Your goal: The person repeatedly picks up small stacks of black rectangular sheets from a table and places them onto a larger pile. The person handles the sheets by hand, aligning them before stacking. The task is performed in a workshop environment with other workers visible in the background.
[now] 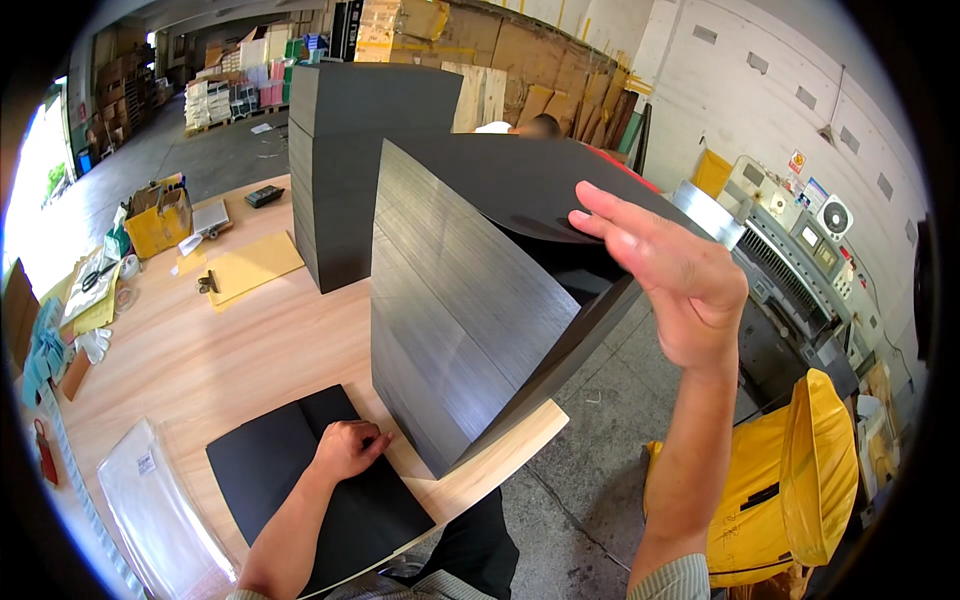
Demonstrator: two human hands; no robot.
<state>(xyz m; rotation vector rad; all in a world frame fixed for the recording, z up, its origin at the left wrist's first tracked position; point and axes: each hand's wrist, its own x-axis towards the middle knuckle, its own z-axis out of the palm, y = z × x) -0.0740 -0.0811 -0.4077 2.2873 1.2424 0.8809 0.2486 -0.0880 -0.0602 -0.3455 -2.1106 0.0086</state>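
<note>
A tall stack of black sheets (450,310) stands on the wooden table in front of me. Its top sheet (540,185) bows upward along the near edge, with a dark gap beneath. My right hand (675,275) is at that sheet's raised near right corner, fingers long and together, the thumb against the sheet. How the far fingers meet it is hidden. Lower down, my left hand (347,450) rests curled on a flat black folded sheet (270,450) at the table's near edge. Nothing shows between its fingers.
Another tall black stack (375,170) stands behind. Left on the table (330,340) are a clear plastic bag (160,500), yellow card (255,270), scissors (95,275) and a cardboard box (158,220). A yellow-covered bin (770,480) stands right; a machine (800,250) and partly hidden person are beyond.
</note>
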